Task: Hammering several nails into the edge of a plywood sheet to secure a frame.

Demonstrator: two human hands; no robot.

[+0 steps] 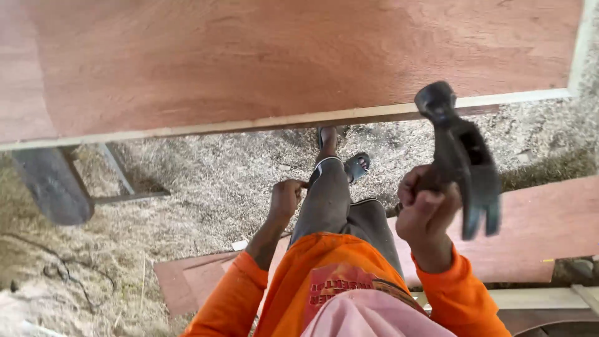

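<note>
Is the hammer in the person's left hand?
No, the right hand grips the hammer, while the left hand is closed in a fist near the knee, away from it.

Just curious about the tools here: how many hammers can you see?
1. A dark claw hammer is gripped in the right hand, raised near the edge of the big wooden board. Others could lie hidden beneath the board.

Reddish-brown plywood sheet (281, 56) across the top, edged with a pale wooden strip (249, 123) and resting on a dark metal stand (53, 184) at left. Below, ground (212, 181) thickly strewn with pale sawdust and shavings, lit by soft, even daylight. More reddish plywood pieces (536, 231) lying flat at right and lower left, beside pale timber lengths (536, 298).
</note>
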